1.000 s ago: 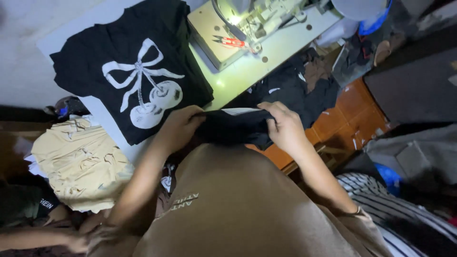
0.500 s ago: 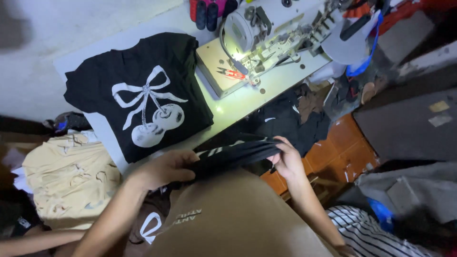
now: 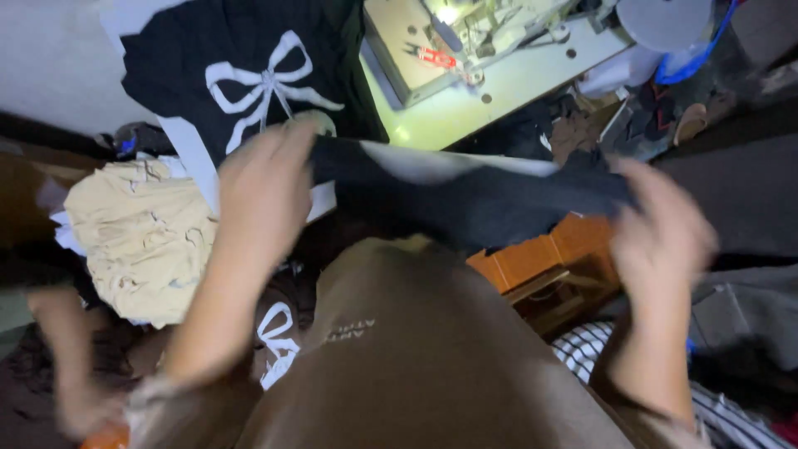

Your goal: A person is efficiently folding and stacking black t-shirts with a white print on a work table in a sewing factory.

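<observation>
1. the left hand has its fingers curled over one end of a black cloth strip, pinching it from above. the blur hides exactly how much fabric sits under them, so the grip may be shallower than it looks and the end could slip free.
2. the right hand holds the other end, fingers partly spread around the cloth. it is smeared by motion and i cannot tell whether they are truly clamped; a loose hold here would let that end drop towards the orange wooden box below.
3. the cloth strip is stretched in the air between both hands, in front of the person's brown shirt and off the near edge of the desk, touching nothing. pulled this taut, uneven tension could twist it or distort a seam.
4. near the desk's near edge lies a black t-shirt with a white bow print; a swing of the left hand could drag it off the edge.
5. further onto the desk stands a sewing machine under a bright lamp; a trailing end of cloth could snag there.
6. a beige garment pile sits left of the desk, and another person's blurred hand is low at the left, close enough to be bumped.
</observation>
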